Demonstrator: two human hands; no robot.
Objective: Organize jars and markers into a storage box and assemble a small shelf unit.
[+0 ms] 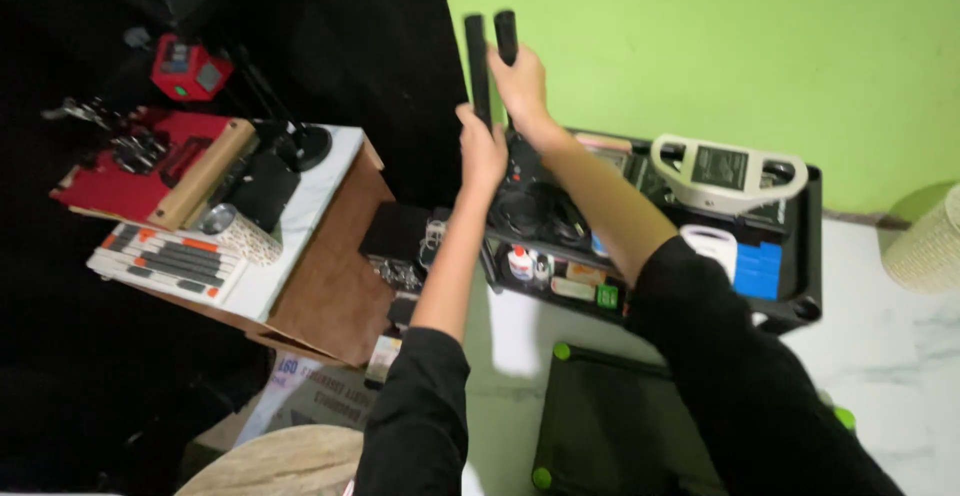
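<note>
Both my hands are raised in front of the green wall. My left hand (482, 146) grips a black rod-like handle (477, 56) that stands upright. My right hand (520, 81) grips a second black handle (506, 34) right beside the first one. The two handles stand close together and parallel, their tops above my fingers. What they join to lower down is hidden by my hands and forearms. Both sleeves are black and pushed up to the elbows.
A black tool cart (800, 256) stands below my hands, holding a white handled device (725, 171), a blue box (757, 269) and small bottles. At left, a wooden table (330, 276) carries a red tool (130, 161) and a keyboard (165, 259). A black case (610, 426) lies on the floor.
</note>
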